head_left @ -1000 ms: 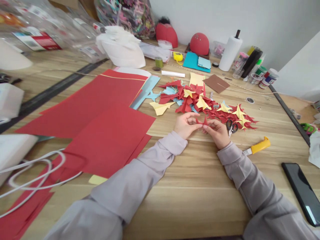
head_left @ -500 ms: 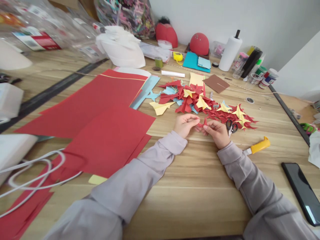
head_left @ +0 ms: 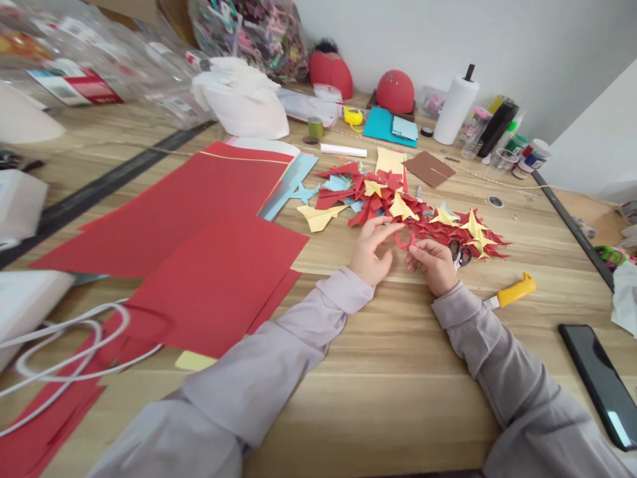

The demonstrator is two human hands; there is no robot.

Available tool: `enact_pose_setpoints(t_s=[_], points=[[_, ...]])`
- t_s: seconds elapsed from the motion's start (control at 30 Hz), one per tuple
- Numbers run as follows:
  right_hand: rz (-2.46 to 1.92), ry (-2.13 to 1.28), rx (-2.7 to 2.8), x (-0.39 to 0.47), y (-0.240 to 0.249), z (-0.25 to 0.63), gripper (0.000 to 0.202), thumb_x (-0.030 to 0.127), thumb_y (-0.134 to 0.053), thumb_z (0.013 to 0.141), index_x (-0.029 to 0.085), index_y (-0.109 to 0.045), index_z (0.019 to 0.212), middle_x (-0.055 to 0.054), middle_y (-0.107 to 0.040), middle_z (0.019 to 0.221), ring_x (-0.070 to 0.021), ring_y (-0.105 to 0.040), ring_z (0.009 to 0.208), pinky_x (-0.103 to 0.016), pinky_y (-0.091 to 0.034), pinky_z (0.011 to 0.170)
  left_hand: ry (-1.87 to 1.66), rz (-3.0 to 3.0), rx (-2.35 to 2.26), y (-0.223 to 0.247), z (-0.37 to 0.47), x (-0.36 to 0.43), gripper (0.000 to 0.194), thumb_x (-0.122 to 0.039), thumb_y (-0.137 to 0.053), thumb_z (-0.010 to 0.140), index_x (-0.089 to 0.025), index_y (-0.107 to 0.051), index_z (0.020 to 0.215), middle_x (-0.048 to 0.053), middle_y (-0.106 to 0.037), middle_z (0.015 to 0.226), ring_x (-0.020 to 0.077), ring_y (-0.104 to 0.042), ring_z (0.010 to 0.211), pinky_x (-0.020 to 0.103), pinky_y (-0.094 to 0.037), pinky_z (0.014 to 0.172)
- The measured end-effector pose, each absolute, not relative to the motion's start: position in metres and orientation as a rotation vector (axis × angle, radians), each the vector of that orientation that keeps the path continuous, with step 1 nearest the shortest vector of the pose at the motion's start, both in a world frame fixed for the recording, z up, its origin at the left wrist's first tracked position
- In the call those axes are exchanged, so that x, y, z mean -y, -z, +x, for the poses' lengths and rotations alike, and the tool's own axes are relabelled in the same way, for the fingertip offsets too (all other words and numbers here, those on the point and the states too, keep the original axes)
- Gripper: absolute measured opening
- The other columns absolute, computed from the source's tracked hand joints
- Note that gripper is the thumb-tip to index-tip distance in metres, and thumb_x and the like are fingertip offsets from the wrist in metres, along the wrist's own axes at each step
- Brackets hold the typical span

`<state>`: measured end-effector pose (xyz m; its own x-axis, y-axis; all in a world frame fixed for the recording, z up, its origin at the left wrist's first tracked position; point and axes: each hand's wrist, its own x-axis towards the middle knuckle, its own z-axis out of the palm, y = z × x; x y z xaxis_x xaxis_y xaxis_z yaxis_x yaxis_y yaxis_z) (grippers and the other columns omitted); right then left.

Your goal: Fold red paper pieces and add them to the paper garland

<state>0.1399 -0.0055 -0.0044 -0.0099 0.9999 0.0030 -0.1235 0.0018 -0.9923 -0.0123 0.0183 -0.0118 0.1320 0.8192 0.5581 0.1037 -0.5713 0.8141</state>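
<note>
While the right hand (head_left: 434,264) grips one end of a small red folded paper (head_left: 399,241) between thumb and fingers, the left hand (head_left: 371,255) is open beside it, thumb and fingers parted. The piece lies between the two hands, just left of the right fingertips that pinch it and close to the extended fingers of the left, though whether those brush it cannot be told. Its long axis appears to run roughly left to right, with slender points turned up at either end; the pinched end is the right one, leaving the left end toward the open hand. The right hand is the nearer of the two, being in contact.

Just beyond the fingers, on the far side of the wooden table (head_left: 348,411), a heap of red, yellow and blue folded papers (head_left: 368,211) spreads from left to right. Black-handled scissors (head_left: 465,255) sit just beside the right hand, and a yellow-handled knife (head_left: 516,290) lies farther right. Large red sheets (head_left: 223,285) cover the table to the left, well apart from the held piece.
</note>
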Motion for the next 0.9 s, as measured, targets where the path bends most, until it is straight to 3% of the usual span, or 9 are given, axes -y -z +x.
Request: enact_pose_setpoints(t_s=[0.13,0.27,0.47,0.67,0.9], points=[[-1.122,-1.218,1.112,0.005,0.005,0.139,0.022,0.036,-0.07,0.065,0.017,-0.059,0.069,0.001,-0.063,0.056,-0.0099,-0.053,0.044,-0.023,-0.042,0.045,-1.597,2.177,-0.969,0.009,-0.013,-0.009,0.026,-0.009,-0.056,0.067,-0.02,-0.066,0.088,0.01,-0.05,0.109,0.0246,-0.047,0.105,0.044,-0.041,0.089],[-1.166,-1.106,1.163,0.005,0.007,0.136,0.023,0.037,-0.07,0.065,0.019,-0.057,0.069,0.003,-0.06,0.051,-0.0111,-0.054,0.045,-0.024,-0.045,0.046,-1.497,2.308,-0.818,0.008,-0.01,-0.005,0.018,-0.012,-0.053,0.073,-0.02,-0.064,0.085,0.008,-0.058,0.089,0.0202,-0.052,0.087,0.039,-0.043,0.082],[-1.19,-0.8,1.416,0.008,0.016,0.135,0.017,0.034,-0.063,0.071,0.021,-0.06,0.082,-0.004,-0.066,0.081,-0.018,-0.063,0.074,-0.032,-0.052,0.07,-1.465,2.071,-0.85,0.008,-0.004,-0.004,0.011,-0.02,-0.052,0.078,-0.017,-0.061,0.084,0.008,-0.058,0.087,0.018,-0.054,0.085,0.035,-0.045,0.08],[-1.219,-0.513,1.698,0.015,0.013,0.132,0.03,0.025,-0.059,0.072,0.024,-0.059,0.102,-0.007,-0.065,0.094,-0.0193,-0.06,0.074,-0.036,-0.05,0.072,-1.469,1.5,-0.818,0.005,0.0,-0.008,0.02,-0.028,-0.07,0.063,-0.016,-0.06,0.076,0.005,-0.056,0.085,0.0167,-0.056,0.084,0.033,-0.047,0.079],[-1.174,-0.457,1.857,0.021,0.002,0.128,0.012,0.025,-0.055,0.076,0.023,-0.061,0.086,-0.006,-0.065,0.08,-0.02,-0.059,0.071,-0.035,-0.048,0.067,-1.351,1.095,-0.888,0.003,-0.002,-0.015,0.03,-0.024,-0.077,0.05,-0.014,-0.059,0.073,0.002,-0.063,0.072,0.0132,-0.06,0.07,0.03,-0.049,0.074]])
